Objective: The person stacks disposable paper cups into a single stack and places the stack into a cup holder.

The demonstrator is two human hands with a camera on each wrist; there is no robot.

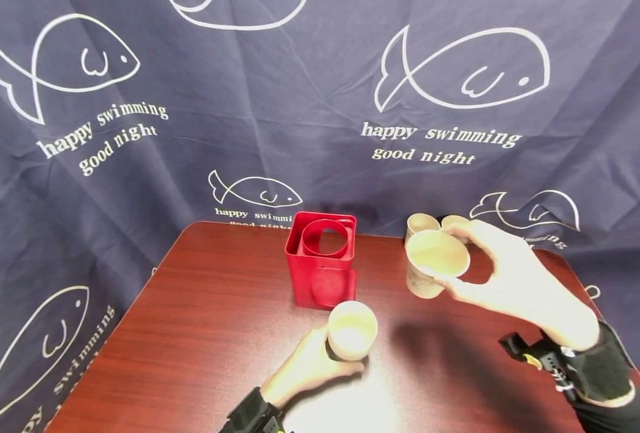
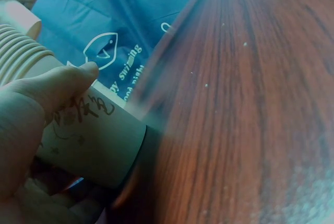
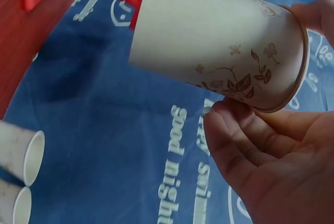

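My left hand (image 1: 310, 365) grips a stack of nested paper cups (image 1: 352, 337) above the front middle of the table. Several ribbed rims show in the left wrist view, and brown writing marks the outer cup's wall (image 2: 94, 135). Higher and to the right, my right hand (image 1: 515, 279) holds a single paper cup (image 1: 425, 279) near its rim between thumb and fingers, the mouth facing up toward the head camera. Brown flowers decorate that cup's side in the right wrist view. Between and behind the hands stands a red square holder (image 1: 320, 282) with a round ring in its top.
Two more paper cups, one (image 1: 420, 222) left of the other (image 1: 453, 221), stand at the table's back edge behind my right hand. The reddish-brown wooden table (image 1: 201, 300) meets a dark blue curtain (image 1: 320, 120) printed with white fish and lettering.
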